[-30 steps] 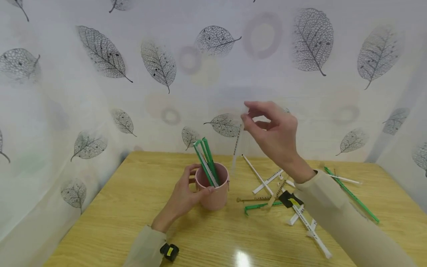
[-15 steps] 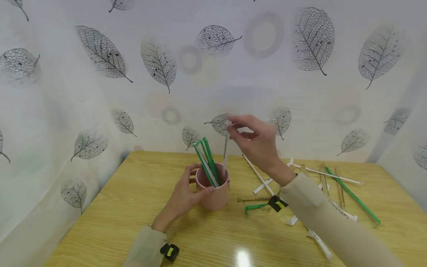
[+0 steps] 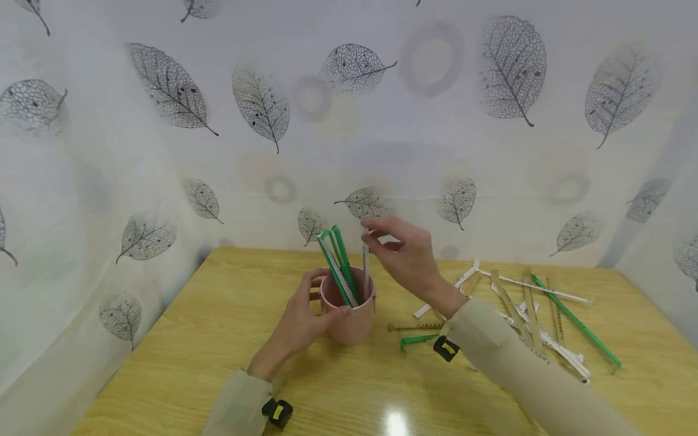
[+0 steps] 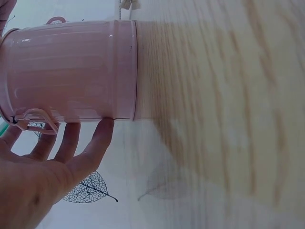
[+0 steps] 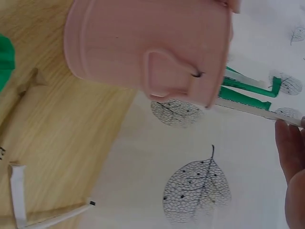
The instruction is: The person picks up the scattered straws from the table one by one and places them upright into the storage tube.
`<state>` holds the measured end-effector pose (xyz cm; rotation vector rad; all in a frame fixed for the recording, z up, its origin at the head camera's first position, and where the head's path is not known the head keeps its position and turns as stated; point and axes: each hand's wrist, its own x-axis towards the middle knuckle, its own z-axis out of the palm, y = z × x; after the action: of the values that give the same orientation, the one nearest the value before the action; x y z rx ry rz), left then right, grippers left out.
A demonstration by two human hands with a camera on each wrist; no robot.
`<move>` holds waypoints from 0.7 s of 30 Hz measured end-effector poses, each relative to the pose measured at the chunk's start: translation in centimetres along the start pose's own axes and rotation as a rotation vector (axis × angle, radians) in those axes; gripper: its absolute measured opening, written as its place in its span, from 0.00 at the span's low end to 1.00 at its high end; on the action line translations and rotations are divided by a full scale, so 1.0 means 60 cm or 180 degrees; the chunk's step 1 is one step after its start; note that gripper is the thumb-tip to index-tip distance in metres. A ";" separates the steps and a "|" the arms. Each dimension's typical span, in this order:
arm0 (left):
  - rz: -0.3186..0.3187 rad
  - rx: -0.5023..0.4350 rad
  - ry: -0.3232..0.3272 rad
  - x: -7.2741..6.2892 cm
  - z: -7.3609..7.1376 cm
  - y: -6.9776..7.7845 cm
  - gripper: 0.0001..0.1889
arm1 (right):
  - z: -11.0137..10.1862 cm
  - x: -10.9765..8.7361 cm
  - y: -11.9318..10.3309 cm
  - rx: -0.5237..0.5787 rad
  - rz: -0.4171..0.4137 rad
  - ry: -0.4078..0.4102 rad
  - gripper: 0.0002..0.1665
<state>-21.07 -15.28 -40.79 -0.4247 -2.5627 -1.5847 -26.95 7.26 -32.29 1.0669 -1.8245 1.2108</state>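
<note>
A small pink pail [image 3: 349,327] with side handles stands upright on the table. My left hand [image 3: 299,330] holds it from the left, thumb over the near rim and fingers round the far side, as the left wrist view shows along the pail's wall [image 4: 71,71]. Green and white wrapped straws [image 3: 342,257] lean inside the pail. Thumb and forefinger of my right hand [image 3: 409,259] pinch the top of a slim white wrapped straw [image 3: 366,266], nearly upright, its lower end inside the pail's right side. In the right wrist view this white straw [image 5: 250,110] extends out past the rim.
Right of the pail, loose wrapped straws lie scattered: a long green straw [image 3: 583,327], a brown straw [image 3: 420,327], a short green piece [image 3: 417,341] and several white ones. The wooden table [image 3: 218,339] ends at a leaf-patterned cloth [image 3: 262,181].
My right hand has moved left and down, bringing the white straw from beside the pail over its opening and then into it. My left hand stays on the pail.
</note>
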 end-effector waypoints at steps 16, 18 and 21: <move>0.0063 -0.0005 -0.0021 0.001 0.000 -0.002 0.38 | 0.000 -0.027 0.025 0.0150 0.0329 -0.0378 0.24; 0.0063 -0.0036 -0.0032 0.001 0.000 -0.004 0.38 | -0.003 -0.028 0.025 0.0142 0.0394 -0.0448 0.28; 0.0027 -0.0085 -0.0034 0.000 0.000 -0.003 0.38 | -0.013 -0.032 0.025 0.0088 0.0508 -0.0538 0.31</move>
<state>-21.14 -15.35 -40.98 -0.4471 -2.5469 -1.6198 -27.40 8.83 -34.23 1.0842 -2.0609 1.2742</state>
